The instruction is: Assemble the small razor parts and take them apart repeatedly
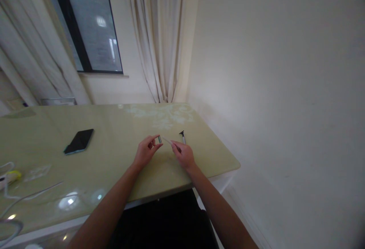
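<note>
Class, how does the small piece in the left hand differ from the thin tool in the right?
The small piece is short and stubby; the thin tool is slender. The left hand pinches the piece nearly upright; the right hand holds the tool at a slant. Both are held above the table.

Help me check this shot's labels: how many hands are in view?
2. The left hand pinches a small piece over the table; the right hand, near the razor, holds a thin tool just right of that piece. No other hands show.
</note>
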Demonstrator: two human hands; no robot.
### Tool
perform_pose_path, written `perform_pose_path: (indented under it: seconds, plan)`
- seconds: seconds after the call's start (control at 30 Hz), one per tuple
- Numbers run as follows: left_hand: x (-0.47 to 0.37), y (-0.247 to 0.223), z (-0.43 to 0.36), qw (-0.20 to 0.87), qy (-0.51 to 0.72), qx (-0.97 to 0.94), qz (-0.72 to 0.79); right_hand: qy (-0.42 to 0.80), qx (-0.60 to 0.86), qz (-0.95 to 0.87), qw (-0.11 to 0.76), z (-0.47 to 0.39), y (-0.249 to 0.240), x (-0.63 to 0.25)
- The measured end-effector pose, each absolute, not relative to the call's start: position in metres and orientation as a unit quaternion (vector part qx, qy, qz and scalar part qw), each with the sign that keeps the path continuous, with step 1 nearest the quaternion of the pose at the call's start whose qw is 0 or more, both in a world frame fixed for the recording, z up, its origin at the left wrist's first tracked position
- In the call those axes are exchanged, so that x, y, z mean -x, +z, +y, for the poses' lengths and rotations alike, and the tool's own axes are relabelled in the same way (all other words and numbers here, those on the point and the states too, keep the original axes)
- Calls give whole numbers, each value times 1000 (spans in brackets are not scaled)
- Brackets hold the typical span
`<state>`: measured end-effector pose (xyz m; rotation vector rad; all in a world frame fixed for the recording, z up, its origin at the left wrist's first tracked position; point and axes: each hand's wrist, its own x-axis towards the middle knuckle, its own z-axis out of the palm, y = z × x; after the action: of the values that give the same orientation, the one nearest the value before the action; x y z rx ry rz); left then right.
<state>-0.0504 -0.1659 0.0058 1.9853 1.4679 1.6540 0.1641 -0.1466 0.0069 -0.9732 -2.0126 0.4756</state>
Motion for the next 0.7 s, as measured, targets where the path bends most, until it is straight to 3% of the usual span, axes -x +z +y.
perform_pose_path:
  seconds: [0.7]
  plan:
    - [50, 8, -169, 77, 541, -665, 509, 196, 369, -823, 385, -150, 11, -164]
